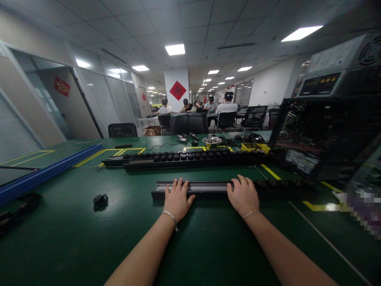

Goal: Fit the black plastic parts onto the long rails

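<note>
A long black rail (208, 194) with a silver inner channel lies crosswise on the green table in front of me. My left hand (177, 200) rests over its left part, fingers spread across the top and thumb apart along the near side. My right hand (244, 196) lies across the rail farther right, its fingers spread over the top. Round black pieces (285, 184) sit in a row on the rail's right end. Behind it, a second black rail (143, 167) carries rows of similar pieces. A small black part (100, 201) lies alone to the left.
An open computer case (327, 131) with boxy units on top stands at the right. Beyond the rails are a metal bowl (212, 140), a yellow tray (255, 148) and cables. A blue beam (53, 171) runs along the left. Several people sit at far tables.
</note>
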`<state>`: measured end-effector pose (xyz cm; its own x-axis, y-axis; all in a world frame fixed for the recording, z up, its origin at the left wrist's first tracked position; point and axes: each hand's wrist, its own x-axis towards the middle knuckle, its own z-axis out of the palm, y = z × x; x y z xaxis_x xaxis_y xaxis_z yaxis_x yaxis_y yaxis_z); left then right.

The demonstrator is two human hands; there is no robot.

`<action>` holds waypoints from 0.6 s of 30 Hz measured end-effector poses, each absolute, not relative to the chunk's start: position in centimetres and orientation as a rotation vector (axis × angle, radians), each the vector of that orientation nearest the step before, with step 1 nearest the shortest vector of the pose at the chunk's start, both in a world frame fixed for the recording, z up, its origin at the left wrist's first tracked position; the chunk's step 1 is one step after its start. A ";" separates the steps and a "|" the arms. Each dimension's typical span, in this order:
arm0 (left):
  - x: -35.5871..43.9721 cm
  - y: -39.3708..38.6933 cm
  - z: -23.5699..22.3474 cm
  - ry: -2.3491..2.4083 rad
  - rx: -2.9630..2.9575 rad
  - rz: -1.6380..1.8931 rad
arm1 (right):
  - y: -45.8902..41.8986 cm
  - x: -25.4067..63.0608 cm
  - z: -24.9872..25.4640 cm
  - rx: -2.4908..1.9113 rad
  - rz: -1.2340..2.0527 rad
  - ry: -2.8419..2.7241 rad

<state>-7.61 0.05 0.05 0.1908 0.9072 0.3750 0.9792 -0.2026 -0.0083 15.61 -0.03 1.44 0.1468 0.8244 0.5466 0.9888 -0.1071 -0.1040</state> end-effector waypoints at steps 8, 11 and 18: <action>-7.7 0.1 -0.2 -1.807 -2.221 -0.429 | 0.0 15.8 1.3 -1.984 -0.474 -1.739; -7.7 0.1 -0.2 -1.806 -2.219 -0.430 | 0.2 15.9 1.2 -1.972 -0.473 -1.732; -7.7 0.0 -0.1 -1.805 -2.218 -0.427 | 0.3 16.1 1.2 -1.915 -0.456 -1.707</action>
<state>-7.66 0.01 -0.05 0.1897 0.9061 0.3781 0.9795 -0.2014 -0.0085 16.07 0.27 1.16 0.1450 0.8058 0.5741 0.9848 -0.0618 -0.1621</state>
